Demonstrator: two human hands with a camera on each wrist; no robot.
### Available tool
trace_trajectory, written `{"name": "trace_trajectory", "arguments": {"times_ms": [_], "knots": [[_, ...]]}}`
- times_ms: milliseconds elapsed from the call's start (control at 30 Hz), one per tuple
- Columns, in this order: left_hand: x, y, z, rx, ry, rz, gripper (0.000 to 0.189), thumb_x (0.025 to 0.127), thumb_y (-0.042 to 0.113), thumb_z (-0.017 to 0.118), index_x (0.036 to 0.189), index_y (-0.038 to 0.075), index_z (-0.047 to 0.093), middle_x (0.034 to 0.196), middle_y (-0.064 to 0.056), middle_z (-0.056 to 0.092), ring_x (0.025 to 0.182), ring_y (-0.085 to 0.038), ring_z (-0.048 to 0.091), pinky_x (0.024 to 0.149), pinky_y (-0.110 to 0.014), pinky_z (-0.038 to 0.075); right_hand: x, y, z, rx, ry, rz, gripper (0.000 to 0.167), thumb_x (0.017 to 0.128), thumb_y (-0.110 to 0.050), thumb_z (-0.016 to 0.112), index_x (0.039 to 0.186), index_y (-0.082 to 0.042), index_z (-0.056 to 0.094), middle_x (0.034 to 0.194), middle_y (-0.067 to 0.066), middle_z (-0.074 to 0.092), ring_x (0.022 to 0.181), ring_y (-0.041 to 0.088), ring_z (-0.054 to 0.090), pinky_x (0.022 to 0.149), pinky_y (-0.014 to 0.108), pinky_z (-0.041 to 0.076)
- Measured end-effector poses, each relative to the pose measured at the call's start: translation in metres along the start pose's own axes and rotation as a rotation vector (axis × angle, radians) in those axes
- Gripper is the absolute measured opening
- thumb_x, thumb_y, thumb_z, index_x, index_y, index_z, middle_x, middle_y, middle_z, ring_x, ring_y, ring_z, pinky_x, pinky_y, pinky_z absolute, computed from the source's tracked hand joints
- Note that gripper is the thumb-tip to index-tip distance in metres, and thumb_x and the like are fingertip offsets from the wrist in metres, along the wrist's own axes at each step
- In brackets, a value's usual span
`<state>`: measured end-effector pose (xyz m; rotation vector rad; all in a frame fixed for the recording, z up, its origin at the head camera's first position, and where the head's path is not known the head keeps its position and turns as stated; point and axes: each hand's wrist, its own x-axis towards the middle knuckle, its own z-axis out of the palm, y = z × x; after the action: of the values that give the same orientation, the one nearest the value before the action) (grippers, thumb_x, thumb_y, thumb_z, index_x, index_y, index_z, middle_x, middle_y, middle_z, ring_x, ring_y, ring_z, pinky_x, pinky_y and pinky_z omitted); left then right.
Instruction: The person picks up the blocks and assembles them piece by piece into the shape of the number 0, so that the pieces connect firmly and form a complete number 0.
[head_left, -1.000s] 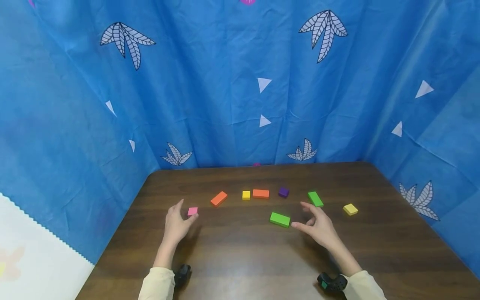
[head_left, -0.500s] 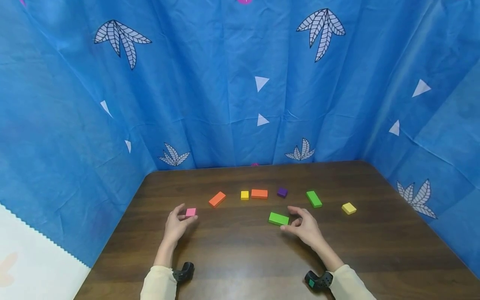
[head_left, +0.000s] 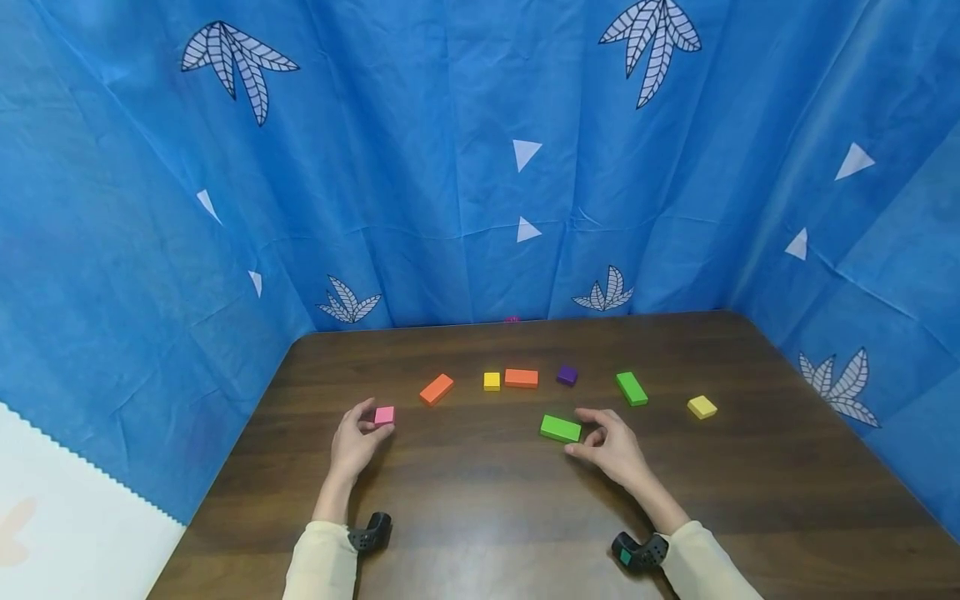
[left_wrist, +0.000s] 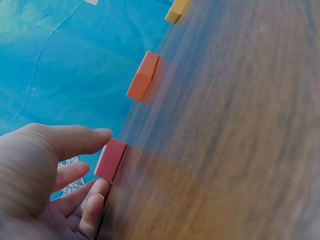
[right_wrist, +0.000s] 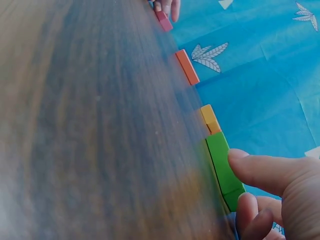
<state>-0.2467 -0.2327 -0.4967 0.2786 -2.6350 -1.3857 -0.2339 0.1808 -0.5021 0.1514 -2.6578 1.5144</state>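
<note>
My left hand (head_left: 354, 442) reaches round the small pink block (head_left: 385, 415), thumb on its near side and fingers on its far and left sides. In the left wrist view the thumb (left_wrist: 75, 140) lies close to one end of the pink block; whether it presses is unclear. My right hand (head_left: 613, 450) spans the right end of the nearer green block (head_left: 560, 428), with the thumb in front and the index finger behind. The head view shows slight gaps there. Both blocks lie flat on the table.
Farther back on the brown table (head_left: 480, 508) lie an orange block (head_left: 437, 389), a yellow cube (head_left: 491, 382), another orange block (head_left: 521, 378), a purple block (head_left: 567, 376), a second green block (head_left: 632, 388) and a pale yellow block (head_left: 702, 407). A blue curtain (head_left: 450, 167) surrounds the table.
My right hand has come leftward to the green block and its fingers have narrowed. The left hand's fingers have drawn in around the pink block. During the last half second both hands barely moved.
</note>
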Motion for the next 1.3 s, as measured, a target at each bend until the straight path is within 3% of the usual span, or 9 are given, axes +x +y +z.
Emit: {"name": "trace_trajectory", "arguments": {"times_ms": [467,900,1300], "knots": [[0.0017,-0.0032,0.0004,0.059,0.023,0.004,0.046,0.089,0.007,0.069,0.133,0.002,0.057,0.125,-0.021,0.060,0.108,-0.034,0.060,0.087,-0.046,0.044,-0.0020,-0.0032,0.0022,-0.070,0.014,-0.030,0.045,0.077,-0.010,0.082,0.118,0.000,0.066,0.104,0.010,0.062,0.069,0.006,0.056,0.058,0.019,0.045],[0.0029,-0.0017,-0.0005,0.079,0.052,0.005,0.037,0.085,0.012,0.075,0.120,0.003,0.067,0.109,-0.018,0.067,0.096,-0.030,0.064,0.079,-0.037,0.039,-0.0002,-0.0015,0.0047,-0.141,0.042,-0.071,0.035,0.078,-0.006,0.079,0.112,-0.004,0.070,0.098,0.005,0.063,0.072,0.007,0.058,0.063,0.019,0.047],[-0.0032,-0.0024,-0.0048,0.042,0.026,-0.013,0.037,0.081,0.011,0.078,0.115,0.001,0.068,0.096,-0.017,0.072,0.084,-0.023,0.065,0.066,-0.025,0.044,-0.0092,-0.0025,0.0029,-0.127,0.046,-0.088,0.031,0.077,-0.006,0.080,0.108,-0.006,0.072,0.093,0.002,0.064,0.071,0.004,0.058,0.062,0.020,0.048]]}}
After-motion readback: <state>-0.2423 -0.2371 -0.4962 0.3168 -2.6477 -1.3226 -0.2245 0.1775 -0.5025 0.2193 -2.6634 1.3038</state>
